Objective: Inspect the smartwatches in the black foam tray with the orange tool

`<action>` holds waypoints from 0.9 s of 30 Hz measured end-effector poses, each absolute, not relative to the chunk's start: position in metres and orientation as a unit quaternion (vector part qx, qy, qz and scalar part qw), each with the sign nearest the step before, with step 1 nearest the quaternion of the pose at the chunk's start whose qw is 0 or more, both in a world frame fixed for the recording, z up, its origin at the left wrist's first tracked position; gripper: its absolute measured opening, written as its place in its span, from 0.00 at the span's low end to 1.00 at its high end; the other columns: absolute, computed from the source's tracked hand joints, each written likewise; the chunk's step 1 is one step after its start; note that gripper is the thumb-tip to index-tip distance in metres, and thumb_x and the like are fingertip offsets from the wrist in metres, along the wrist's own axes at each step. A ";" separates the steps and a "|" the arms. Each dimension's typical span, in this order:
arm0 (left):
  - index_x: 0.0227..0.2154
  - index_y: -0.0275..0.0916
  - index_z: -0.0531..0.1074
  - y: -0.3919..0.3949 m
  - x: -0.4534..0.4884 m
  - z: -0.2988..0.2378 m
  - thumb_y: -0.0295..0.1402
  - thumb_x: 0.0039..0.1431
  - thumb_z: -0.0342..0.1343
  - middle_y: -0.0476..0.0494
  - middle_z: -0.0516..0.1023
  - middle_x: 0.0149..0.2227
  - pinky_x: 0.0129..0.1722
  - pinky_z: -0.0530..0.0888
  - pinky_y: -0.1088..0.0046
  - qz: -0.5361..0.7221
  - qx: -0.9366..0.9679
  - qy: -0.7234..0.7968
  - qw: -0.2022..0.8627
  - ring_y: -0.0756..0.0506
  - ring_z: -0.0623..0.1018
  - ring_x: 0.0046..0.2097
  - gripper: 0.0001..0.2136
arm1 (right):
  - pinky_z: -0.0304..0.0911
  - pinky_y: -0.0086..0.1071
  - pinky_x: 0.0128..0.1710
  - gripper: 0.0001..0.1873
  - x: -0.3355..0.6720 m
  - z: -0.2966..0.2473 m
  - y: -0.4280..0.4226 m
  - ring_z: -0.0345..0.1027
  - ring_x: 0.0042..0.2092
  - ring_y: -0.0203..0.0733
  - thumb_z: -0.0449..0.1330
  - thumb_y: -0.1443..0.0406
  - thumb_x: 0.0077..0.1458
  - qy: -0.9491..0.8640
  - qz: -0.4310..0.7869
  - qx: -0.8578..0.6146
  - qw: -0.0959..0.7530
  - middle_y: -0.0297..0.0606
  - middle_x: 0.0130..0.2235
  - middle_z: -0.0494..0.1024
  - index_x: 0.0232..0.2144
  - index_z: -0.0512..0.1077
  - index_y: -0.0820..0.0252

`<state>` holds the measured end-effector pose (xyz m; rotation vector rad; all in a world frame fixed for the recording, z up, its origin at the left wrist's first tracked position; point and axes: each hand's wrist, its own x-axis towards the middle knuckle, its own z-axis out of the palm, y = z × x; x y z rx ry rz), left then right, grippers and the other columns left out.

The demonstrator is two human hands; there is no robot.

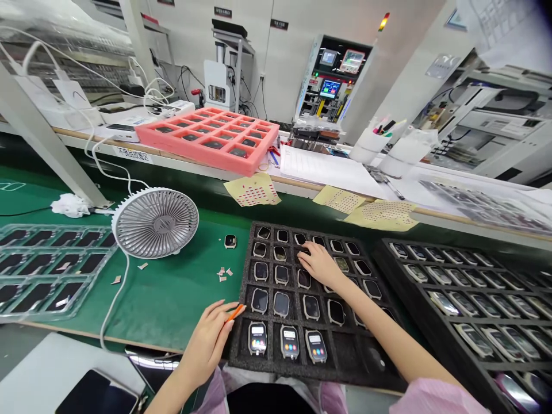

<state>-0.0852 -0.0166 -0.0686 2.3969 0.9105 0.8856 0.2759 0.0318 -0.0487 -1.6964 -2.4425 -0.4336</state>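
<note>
My left hand (209,339) is at the near left edge of a black foam tray (345,348), closed round a thin orange stick-like tool (235,312). The tray holds rows of square smartwatch bodies without straps. In its front row three watches, such as this lit smartwatch (289,342), show a white box and coloured dots; most others have dark screens. My right hand (319,265) reaches over the tray's back middle, its fingers stretched out and slightly bent down at a compartment in the second row. What lies beneath those fingertips is mostly hidden.
A second black tray (435,299) of watches stands at right. On the green mat (172,310) are a fan (155,223), a single watch (230,241) and small paper scraps (222,273). Clear plastic trays (56,270) lie left. A pink foam tray (254,164) sits on the shelf.
</note>
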 end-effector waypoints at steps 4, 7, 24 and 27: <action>0.52 0.41 0.68 -0.013 -0.084 -0.066 0.29 0.66 0.41 0.44 0.76 0.49 0.55 0.68 0.63 0.317 0.863 0.324 0.223 0.45 0.72 0.53 0.16 | 0.58 0.46 0.52 0.11 0.275 -0.047 0.031 0.61 0.54 0.54 0.51 0.67 0.60 -0.816 -0.174 -0.550 0.045 0.52 0.46 0.72 0.36 0.75 0.61; 0.52 0.41 0.68 -0.011 -0.082 -0.061 0.29 0.65 0.41 0.43 0.76 0.48 0.55 0.68 0.63 0.320 0.862 0.324 0.224 0.45 0.73 0.52 0.16 | 0.56 0.48 0.53 0.10 0.269 -0.040 0.036 0.60 0.55 0.56 0.53 0.67 0.59 -0.823 -0.183 -0.536 0.030 0.53 0.47 0.72 0.31 0.75 0.62; 0.38 0.39 0.72 -0.014 -0.068 -0.041 0.32 0.66 0.41 0.42 0.76 0.38 0.40 0.70 0.71 0.393 0.762 0.391 0.336 0.45 0.75 0.41 0.13 | 0.58 0.46 0.45 0.11 0.147 -0.036 0.041 0.63 0.44 0.53 0.57 0.70 0.54 -0.770 0.159 -0.590 0.186 0.47 0.37 0.74 0.42 0.69 0.63; 0.32 0.39 0.71 -0.010 -0.066 -0.043 0.37 0.65 0.42 0.45 0.74 0.32 0.34 0.70 0.73 0.393 0.717 0.425 0.388 0.47 0.73 0.34 0.14 | 0.59 0.41 0.43 0.14 0.143 -0.037 0.046 0.65 0.40 0.47 0.62 0.70 0.50 -0.724 0.248 -0.598 0.238 0.38 0.32 0.73 0.41 0.69 0.59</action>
